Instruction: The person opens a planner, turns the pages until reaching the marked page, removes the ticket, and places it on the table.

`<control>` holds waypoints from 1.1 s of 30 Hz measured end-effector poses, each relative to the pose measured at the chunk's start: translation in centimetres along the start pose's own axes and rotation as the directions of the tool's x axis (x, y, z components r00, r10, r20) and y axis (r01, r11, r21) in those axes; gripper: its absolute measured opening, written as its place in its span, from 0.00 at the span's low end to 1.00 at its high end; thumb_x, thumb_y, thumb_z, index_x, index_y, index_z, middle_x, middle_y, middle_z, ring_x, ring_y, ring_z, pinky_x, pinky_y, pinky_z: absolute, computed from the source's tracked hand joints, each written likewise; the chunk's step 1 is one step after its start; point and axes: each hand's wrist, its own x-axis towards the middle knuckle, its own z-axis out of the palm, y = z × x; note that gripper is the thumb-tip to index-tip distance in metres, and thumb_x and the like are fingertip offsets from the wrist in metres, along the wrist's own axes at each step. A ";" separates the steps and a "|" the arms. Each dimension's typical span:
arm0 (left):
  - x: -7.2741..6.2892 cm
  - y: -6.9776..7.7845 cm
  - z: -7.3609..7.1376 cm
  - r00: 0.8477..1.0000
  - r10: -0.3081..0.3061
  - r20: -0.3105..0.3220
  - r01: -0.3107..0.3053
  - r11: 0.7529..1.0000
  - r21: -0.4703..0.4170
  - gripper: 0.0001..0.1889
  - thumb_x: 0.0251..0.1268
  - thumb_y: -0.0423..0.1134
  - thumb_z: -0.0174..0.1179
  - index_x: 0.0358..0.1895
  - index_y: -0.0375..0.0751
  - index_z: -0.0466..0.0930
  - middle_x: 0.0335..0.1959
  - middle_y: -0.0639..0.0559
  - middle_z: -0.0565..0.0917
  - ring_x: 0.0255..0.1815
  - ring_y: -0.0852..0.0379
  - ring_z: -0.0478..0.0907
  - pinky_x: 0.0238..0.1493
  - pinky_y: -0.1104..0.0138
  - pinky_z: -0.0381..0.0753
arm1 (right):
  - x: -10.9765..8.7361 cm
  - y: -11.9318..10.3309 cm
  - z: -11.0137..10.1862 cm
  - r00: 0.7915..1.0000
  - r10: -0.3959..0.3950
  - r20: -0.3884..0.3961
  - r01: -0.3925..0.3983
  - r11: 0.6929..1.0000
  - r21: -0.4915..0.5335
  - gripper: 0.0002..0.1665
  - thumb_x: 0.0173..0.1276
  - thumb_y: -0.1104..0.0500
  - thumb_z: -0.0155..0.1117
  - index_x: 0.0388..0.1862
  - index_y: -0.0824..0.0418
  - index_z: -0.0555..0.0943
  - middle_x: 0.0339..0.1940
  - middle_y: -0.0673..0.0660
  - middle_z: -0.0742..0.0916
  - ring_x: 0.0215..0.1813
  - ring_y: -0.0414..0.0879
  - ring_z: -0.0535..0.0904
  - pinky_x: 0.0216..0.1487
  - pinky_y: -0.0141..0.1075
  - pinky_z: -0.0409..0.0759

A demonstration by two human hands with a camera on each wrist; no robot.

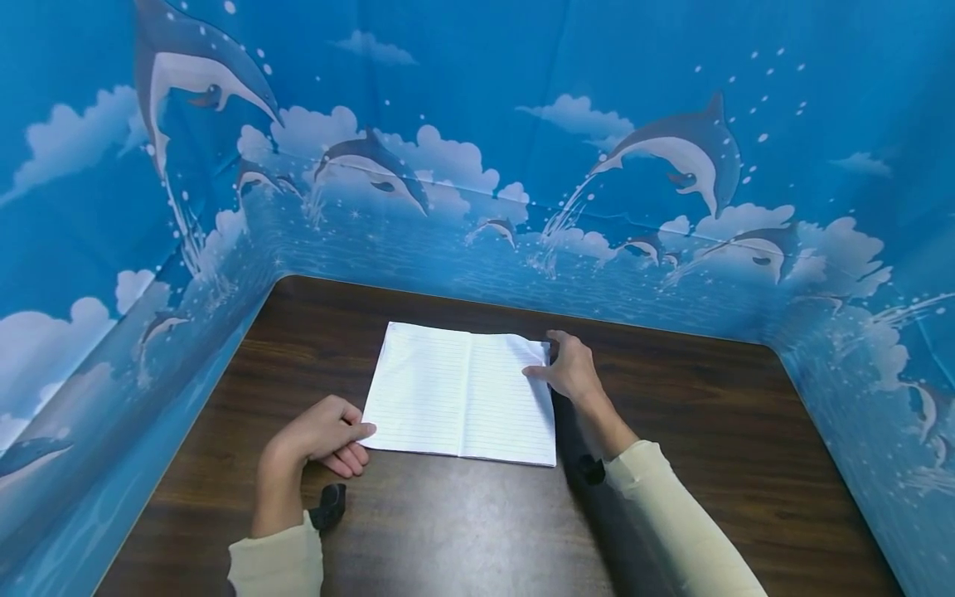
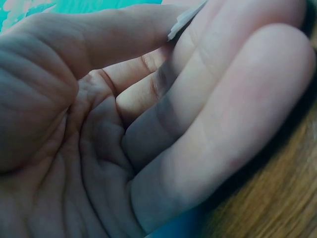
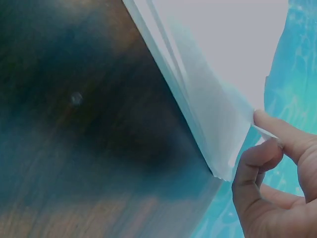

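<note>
A notebook [image 1: 418, 381] with white ruled pages lies spread on the dark wooden table, its centre fold running front to back. At its near left corner my left hand [image 1: 328, 431] pinches the edge, thumb on top and fingers beneath; in the left wrist view a sliver of paper [image 2: 184, 22] shows between thumb and fingers. My right hand [image 1: 573, 369] is at the far right corner. In the right wrist view its thumb and forefinger pinch the corner of a page [image 3: 223, 114], which is lifted and bent away from the pages under it.
The wooden table [image 1: 671, 398] has rounded far corners. A blue curtain [image 1: 462, 265] printed with dolphins and clouds encloses it at the back and sides. A black strap piece [image 1: 328, 507] is at the left wrist, another [image 1: 592, 470] at the right.
</note>
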 end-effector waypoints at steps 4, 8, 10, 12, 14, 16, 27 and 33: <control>0.0 0.1 0.1 1.000 -0.003 0.005 0.003 1.000 -0.003 0.10 0.81 0.36 0.62 0.47 0.29 0.83 0.27 0.44 0.90 0.23 0.56 0.89 0.29 0.63 0.92 | 0.1 0.2 -0.7 1.000 0.018 0.004 -0.018 0.999 0.051 0.48 0.64 0.55 0.84 0.79 0.66 0.72 0.51 0.65 0.89 0.45 0.54 0.86 0.46 0.43 0.91; 0.0 0.1 0.1 1.000 -0.012 0.003 0.012 1.000 -0.006 0.11 0.81 0.36 0.61 0.48 0.28 0.83 0.27 0.44 0.90 0.23 0.56 0.89 0.29 0.63 0.92 | 0.2 0.5 -0.9 0.999 0.032 0.001 -0.032 0.992 0.119 0.47 0.66 0.56 0.83 0.79 0.65 0.72 0.40 0.59 0.88 0.39 0.49 0.82 0.42 0.37 0.84; 0.0 0.1 0.1 1.000 -0.016 0.002 0.016 1.000 -0.004 0.11 0.81 0.36 0.62 0.48 0.28 0.83 0.27 0.44 0.90 0.23 0.56 0.89 0.29 0.63 0.92 | 0.2 0.7 -1.0 0.999 0.035 0.004 -0.036 0.989 0.145 0.46 0.67 0.56 0.82 0.79 0.64 0.72 0.37 0.58 0.88 0.38 0.48 0.82 0.42 0.36 0.82; 0.1 0.0 0.1 1.000 -0.014 0.004 0.014 1.000 -0.003 0.11 0.81 0.37 0.62 0.49 0.28 0.83 0.27 0.44 0.90 0.23 0.56 0.89 0.29 0.63 0.92 | 0.1 0.7 -1.1 1.000 0.030 -0.004 -0.028 0.986 0.164 0.44 0.67 0.57 0.81 0.78 0.64 0.73 0.37 0.57 0.88 0.39 0.48 0.81 0.42 0.35 0.81; 0.2 0.0 0.0 1.000 -0.012 0.007 0.012 1.000 -0.005 0.11 0.81 0.37 0.62 0.50 0.28 0.83 0.27 0.44 0.90 0.24 0.55 0.89 0.30 0.63 0.93 | 0.1 0.8 -1.2 1.000 0.017 -0.015 -0.014 0.983 0.181 0.40 0.68 0.59 0.80 0.75 0.65 0.75 0.39 0.57 0.87 0.41 0.49 0.81 0.42 0.35 0.80; 0.2 0.0 0.0 1.000 -0.008 0.011 0.008 1.000 -0.006 0.12 0.81 0.37 0.62 0.50 0.28 0.82 0.27 0.44 0.91 0.24 0.55 0.89 0.30 0.62 0.93 | 0.0 0.8 -1.5 1.000 0.004 -0.029 0.002 0.981 0.195 0.35 0.69 0.61 0.78 0.72 0.66 0.78 0.42 0.59 0.87 0.43 0.50 0.81 0.41 0.33 0.80; 0.2 0.1 -0.2 1.000 0.006 0.017 -0.006 1.000 0.011 0.11 0.81 0.37 0.62 0.48 0.29 0.83 0.27 0.45 0.91 0.24 0.56 0.89 0.30 0.62 0.93 | -0.4 0.8 -2.6 0.997 0.039 0.063 -0.060 0.920 0.388 0.37 0.72 0.64 0.74 0.77 0.68 0.72 0.60 0.66 0.82 0.53 0.57 0.89 0.60 0.48 0.91; 0.2 0.0 -0.1 1.000 0.006 0.012 -0.006 1.000 0.014 0.12 0.80 0.37 0.63 0.50 0.28 0.83 0.27 0.45 0.91 0.24 0.56 0.89 0.30 0.63 0.93 | -0.5 0.6 -3.2 0.989 0.092 0.118 -0.134 0.898 0.420 0.39 0.73 0.61 0.74 0.78 0.71 0.70 0.53 0.64 0.87 0.48 0.53 0.90 0.66 0.52 0.88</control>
